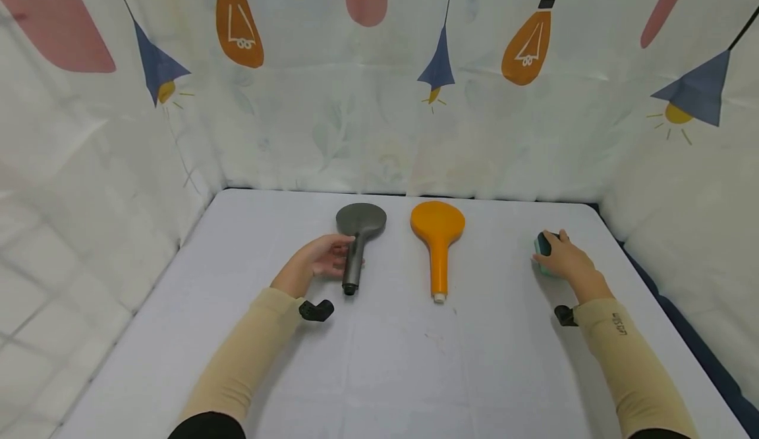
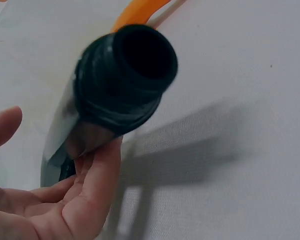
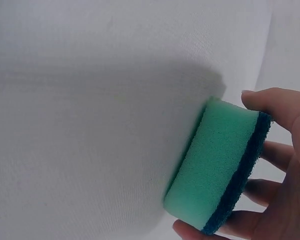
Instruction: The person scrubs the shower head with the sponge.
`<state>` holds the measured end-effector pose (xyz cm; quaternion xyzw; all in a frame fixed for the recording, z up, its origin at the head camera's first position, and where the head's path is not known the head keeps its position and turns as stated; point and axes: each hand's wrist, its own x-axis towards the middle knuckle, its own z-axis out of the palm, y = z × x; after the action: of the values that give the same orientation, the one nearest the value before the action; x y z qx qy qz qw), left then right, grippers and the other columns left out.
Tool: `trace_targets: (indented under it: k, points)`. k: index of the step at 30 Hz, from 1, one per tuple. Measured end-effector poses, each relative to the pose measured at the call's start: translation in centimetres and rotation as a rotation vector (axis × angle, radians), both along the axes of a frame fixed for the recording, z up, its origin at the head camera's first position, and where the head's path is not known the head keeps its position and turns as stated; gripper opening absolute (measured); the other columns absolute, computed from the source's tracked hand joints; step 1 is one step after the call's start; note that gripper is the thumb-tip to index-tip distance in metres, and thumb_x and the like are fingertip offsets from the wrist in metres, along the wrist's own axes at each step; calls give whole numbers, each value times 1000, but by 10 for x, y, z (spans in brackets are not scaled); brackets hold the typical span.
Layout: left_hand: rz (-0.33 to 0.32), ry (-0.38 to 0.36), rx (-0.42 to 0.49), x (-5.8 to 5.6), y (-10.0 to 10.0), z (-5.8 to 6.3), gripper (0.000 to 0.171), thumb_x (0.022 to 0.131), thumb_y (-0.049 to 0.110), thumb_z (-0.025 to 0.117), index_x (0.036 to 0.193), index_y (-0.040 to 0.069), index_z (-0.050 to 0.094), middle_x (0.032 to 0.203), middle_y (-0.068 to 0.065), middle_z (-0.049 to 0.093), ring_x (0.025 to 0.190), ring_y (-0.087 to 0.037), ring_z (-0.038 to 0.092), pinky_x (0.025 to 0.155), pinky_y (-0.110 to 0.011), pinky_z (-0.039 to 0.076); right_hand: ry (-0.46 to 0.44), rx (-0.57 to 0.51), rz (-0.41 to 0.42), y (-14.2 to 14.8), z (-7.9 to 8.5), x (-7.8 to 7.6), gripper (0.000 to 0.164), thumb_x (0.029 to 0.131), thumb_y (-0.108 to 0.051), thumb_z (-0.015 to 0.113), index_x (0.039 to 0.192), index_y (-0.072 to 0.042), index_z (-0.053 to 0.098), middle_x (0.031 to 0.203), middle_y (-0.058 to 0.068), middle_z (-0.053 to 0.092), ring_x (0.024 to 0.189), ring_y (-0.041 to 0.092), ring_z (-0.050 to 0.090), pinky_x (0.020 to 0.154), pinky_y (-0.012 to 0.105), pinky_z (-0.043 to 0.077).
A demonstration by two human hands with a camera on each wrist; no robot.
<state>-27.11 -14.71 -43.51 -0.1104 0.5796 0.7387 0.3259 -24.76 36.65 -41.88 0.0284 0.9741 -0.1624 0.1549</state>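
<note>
A dark grey shower head (image 1: 361, 217) lies toward the back of the table, its handle pointing at me. My left hand (image 1: 325, 259) is at this handle, fingers passing beneath it and a fingertip showing on its far side. In the left wrist view, the threaded black handle end (image 2: 125, 75) is close to the camera, and the thumb (image 2: 7, 127) stands apart from the handle. At the right, my right hand (image 1: 567, 259) grips a green sponge (image 3: 215, 160) with a dark scouring side, thumb and fingers at opposite ends.
An orange shower head (image 1: 438, 228) with a pale threaded end lies right of the grey one, between the hands. The white-covered table (image 1: 403, 373) ends at a printed curtain (image 1: 367, 129) behind, with more sheeting at both sides.
</note>
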Motion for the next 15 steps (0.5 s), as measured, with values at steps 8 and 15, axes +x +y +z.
trace_targets:
  k: [8, 15]
  points:
    - [-96, 16, 41, 3, 4, -1, 56, 109, 26, 45, 153, -4, 29, 106, -1, 71, 100, -14, 65, 81, -32, 52, -2, 15, -14, -1, 1, -2, 79, 105, -30, 53, 155, 13, 11, 153, 48, -3, 134, 71, 17, 106, 76, 27]
    - [-64, 10, 134, 5, 7, -4, 46, 111, 16, 40, 152, 1, 28, 105, -7, 63, 92, -20, 69, 85, -46, 53, 13, 4, -12, -1, 0, -2, 75, 104, -25, 53, 155, 13, 14, 157, 43, 0, 138, 67, 13, 108, 75, 23]
